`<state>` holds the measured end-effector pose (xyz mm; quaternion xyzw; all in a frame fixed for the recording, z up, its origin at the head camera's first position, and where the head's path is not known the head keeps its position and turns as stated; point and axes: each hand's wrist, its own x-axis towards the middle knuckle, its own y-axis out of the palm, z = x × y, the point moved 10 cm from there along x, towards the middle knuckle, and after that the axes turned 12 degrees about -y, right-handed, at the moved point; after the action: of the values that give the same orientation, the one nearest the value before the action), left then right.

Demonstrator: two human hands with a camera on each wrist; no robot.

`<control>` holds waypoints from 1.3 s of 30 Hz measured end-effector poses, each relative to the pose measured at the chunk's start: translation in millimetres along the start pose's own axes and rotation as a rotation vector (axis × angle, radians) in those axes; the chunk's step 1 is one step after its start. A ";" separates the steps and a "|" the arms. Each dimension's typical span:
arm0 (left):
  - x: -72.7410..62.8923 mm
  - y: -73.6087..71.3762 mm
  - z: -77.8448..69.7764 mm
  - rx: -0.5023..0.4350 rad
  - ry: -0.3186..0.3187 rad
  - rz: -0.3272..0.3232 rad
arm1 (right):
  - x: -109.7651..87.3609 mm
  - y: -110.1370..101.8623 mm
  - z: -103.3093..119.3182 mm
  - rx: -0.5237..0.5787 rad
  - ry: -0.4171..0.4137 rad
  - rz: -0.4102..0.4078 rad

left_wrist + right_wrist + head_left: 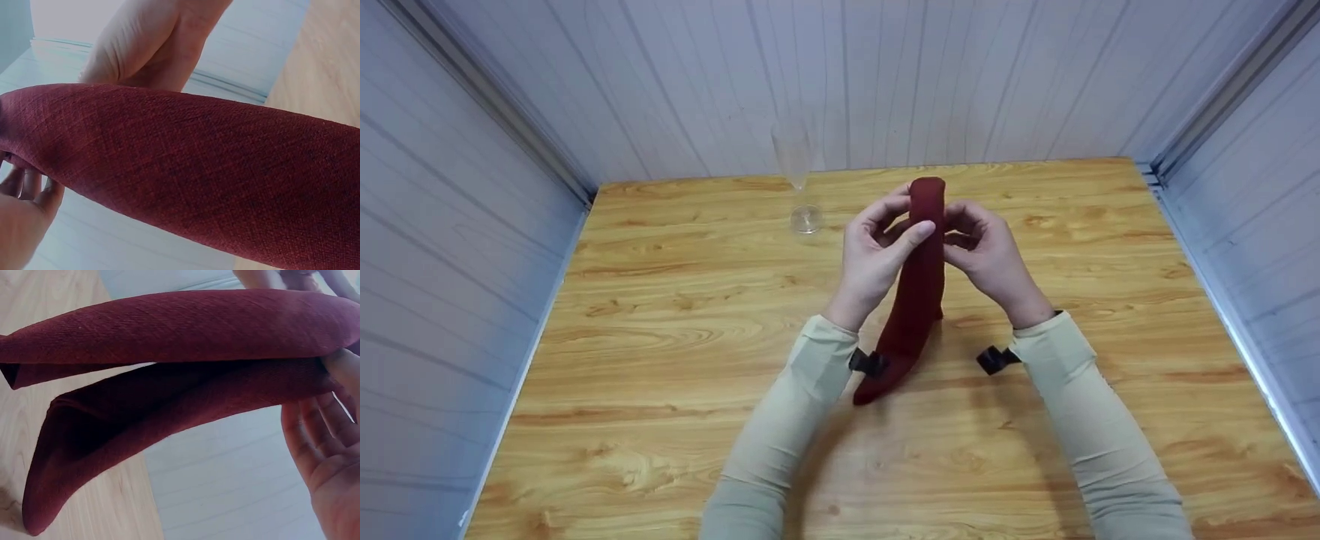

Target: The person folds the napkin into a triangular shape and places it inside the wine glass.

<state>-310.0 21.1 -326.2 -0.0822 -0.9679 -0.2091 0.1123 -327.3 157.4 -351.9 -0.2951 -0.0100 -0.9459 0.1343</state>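
Note:
A dark red cloth napkin (919,285), folded into a long strip and doubled over at the top, stands upright between my hands. My left hand (876,251) pinches it near the upper fold, thumb across the front and fingers behind. On the other side my right hand (988,251) pinches the rear layer. In the right wrist view the two layers of the napkin (185,326) spread apart toward their lower ends, and my right hand (332,461) has its thumb on the rear one. The left wrist view shows the napkin's broad woven face (185,163), hiding some fingertips.
A clear champagne flute (792,154) stands upright near the back edge of the wooden table (675,322), left of the hands. Pale panelled walls (870,90) rise behind and on both sides. A small black wrist camera (996,360) hangs at each cuff.

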 end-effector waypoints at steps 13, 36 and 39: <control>-1.4 -2.9 2.8 0.015 0.044 -0.043 | 0.2 1.9 -1.9 -0.107 -0.051 -0.040; -1.6 -15.6 -7.4 0.072 0.071 -0.158 | -42.1 28.6 81.0 -0.294 -0.117 -0.357; -4.5 -12.6 -12.1 0.086 0.072 -0.169 | -42.3 29.9 75.2 -0.294 -0.084 -0.377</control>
<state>-306.1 4.2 -321.5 0.0122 -0.9748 -0.1790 0.1324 -244.3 146.6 -315.4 -0.3434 0.0673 -0.9325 -0.0894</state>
